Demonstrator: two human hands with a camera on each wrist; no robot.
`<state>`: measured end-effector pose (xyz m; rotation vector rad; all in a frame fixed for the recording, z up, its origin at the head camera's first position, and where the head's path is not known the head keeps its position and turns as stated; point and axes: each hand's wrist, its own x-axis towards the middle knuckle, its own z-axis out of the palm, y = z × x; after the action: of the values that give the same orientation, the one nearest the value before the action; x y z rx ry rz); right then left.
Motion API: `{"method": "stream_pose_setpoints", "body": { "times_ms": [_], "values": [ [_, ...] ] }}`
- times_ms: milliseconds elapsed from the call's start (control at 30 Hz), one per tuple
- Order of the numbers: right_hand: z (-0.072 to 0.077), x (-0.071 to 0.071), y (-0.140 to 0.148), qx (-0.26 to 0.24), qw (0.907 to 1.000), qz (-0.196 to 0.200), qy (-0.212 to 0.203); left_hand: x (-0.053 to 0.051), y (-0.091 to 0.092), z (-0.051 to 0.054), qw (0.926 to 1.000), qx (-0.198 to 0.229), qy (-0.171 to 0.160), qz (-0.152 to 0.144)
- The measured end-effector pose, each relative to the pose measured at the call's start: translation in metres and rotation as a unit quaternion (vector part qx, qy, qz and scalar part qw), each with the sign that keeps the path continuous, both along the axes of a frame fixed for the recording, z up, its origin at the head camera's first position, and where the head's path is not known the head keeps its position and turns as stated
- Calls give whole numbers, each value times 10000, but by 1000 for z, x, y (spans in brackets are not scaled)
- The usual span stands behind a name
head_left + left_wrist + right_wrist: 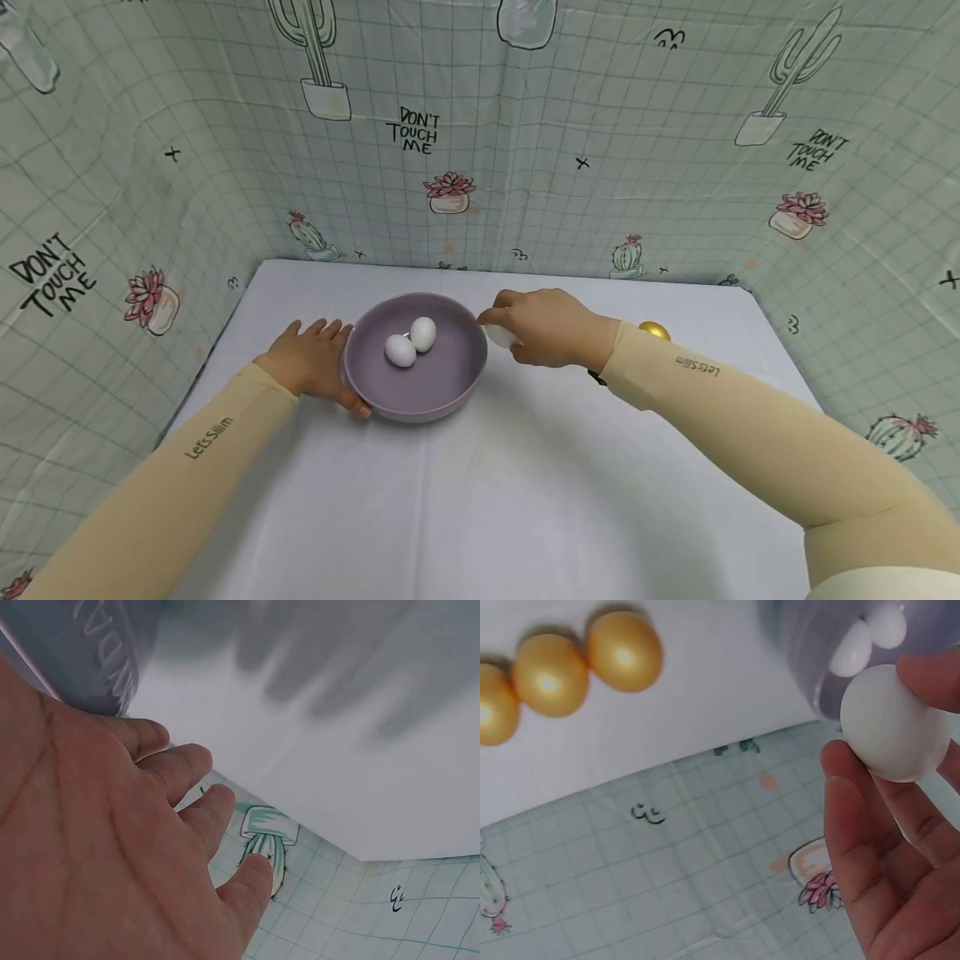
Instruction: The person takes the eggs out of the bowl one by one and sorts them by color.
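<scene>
A round purple bowl (442, 383) stands on the white table with two white eggs, the left egg (401, 351) and the right egg (423, 334), side by side in it. My left hand (311, 362) rests against the bowl's left side, its fingers spread and fairly straight; in the left wrist view the palm and fingers (196, 761) lie beside the bowl's wall (82, 660). Just off the bowl's right rim, my right hand (551, 327) holds another white egg (892, 724) between thumb and fingers. In the head view that egg is mostly covered by the hand.
Several gold eggs, one of them a gold egg (625, 651), lie in a row on the table to the right. My right forearm hides most of them in the head view. Behind the white tabletop (450, 517) hangs a cactus-patterned cloth (525, 125).
</scene>
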<state>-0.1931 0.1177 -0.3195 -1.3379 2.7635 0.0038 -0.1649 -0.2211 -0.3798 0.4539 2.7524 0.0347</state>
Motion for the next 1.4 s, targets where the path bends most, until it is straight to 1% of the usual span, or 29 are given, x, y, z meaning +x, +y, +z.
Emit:
{"method": "stream_pose_setpoints", "body": {
  "times_ms": [133, 333, 567, 667, 767, 900, 1033, 1167, 1267, 1400],
  "values": [
    [-5, 8, 22, -36, 10000, 34, 17, 0, 0, -1, 10000, -20, -15, -8],
    [-18, 17, 54, -51, 10000, 8, -33, 0, 1, -1, 10000, -52, 25, -26],
    [-35, 21, 80, 139, 9982, -500, -312, 1, 1, 0, 10000, -58, 29, -48],
    [-43, 20, 86, 184, 9978, -539, -346, 1, 0, 1, 10000, -50, 22, -17],
    [-52, 19, 90, 161, 9982, -481, -320, 2, -1, 1, 10000, -43, 23, -2],
    [-64, 15, 94, 192, 9982, -468, -323, 1, -1, 0, 10000, -49, -3, -11],
    [-74, 12, 94, 258, 9969, -571, -486, 0, -1, -2, 10000, -60, -6, -9],
    [-81, 10, 93, 248, 9952, -642, -695, 0, -1, -3, 10000, -65, 26, -21],
    [-86, 9, 93, 235, 9954, -563, -733, 0, 0, -2, 10000, -55, 49, -18],
    [-91, 9, 93, 215, 9974, -334, -609, 1, 0, 0, 10000, -45, 40, -15]
  ]
}}
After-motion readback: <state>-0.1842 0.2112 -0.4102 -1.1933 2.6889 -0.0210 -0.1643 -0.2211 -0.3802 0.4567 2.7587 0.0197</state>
